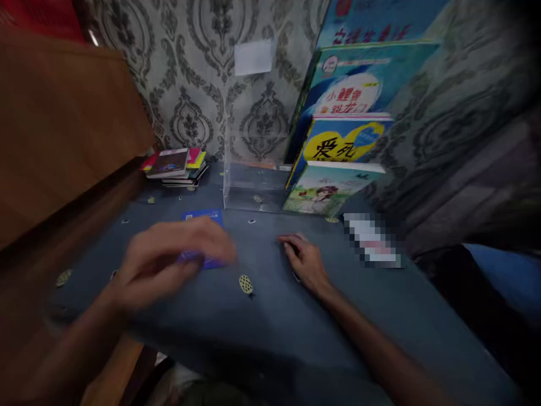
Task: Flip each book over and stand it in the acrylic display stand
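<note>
Near the table's [380, 316] front edge, the blurry left hand [169, 259] pinches a flat blue card [203, 217], which sticks out toward the back wall. The right hand [305, 260] rests flat and empty, just beside.

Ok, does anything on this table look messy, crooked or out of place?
Mostly tidy. The small stack of books at the back left is fanned unevenly, covers jutting at different angles. The books in the clear stand lean against the wall. The left hand is too blurred to judge.

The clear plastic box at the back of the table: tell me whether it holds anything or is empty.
Empty, as far as shows. Through the clear box only the tablecloth pattern and wallpaper are visible; the books lean beside it, not inside.
</note>
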### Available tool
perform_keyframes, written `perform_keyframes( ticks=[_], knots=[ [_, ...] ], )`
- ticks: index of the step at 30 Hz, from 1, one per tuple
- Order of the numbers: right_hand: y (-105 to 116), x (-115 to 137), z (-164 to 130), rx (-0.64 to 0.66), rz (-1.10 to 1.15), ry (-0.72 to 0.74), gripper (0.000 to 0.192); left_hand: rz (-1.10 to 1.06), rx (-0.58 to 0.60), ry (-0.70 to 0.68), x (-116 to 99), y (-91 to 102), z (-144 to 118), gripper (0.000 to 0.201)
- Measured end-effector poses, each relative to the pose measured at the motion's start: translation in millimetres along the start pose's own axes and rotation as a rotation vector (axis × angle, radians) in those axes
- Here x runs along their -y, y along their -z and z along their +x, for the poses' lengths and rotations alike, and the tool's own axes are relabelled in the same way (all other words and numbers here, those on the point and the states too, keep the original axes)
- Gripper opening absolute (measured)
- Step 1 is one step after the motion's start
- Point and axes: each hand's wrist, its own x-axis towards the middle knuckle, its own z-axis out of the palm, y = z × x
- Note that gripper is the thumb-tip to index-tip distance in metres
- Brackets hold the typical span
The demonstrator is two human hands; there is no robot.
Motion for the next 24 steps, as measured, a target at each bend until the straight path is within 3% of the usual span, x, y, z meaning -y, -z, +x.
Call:
perform_keyframes(
  ticks=[3,6,9,15,24],
  knots=[
    [-1,-1,0,-0.021,0.010,0.026,0.030,0.200,-0.004,0.298,64,-34.8,29,0.060],
    [-2,-2,0,-0.030,0.015,0.029,0.029,0.411,0.098,0.634,112,-63.4,29,0.072],
    [-2,-3,0,-0.016,0.015,0.014,0.031,0.436,0.207,0.610,134,-81.9,11,0.074],
    [-3,-3,0,-0.028,0.014,0.042,0.030,0.422,0.172,0.393,117,-106.7,6,0.069],
    [-6,7,-1,-0.060,-0.031,0.151,0.033,0.395,0.167,0.292,49,-155.9,54,0.073]
  ],
)
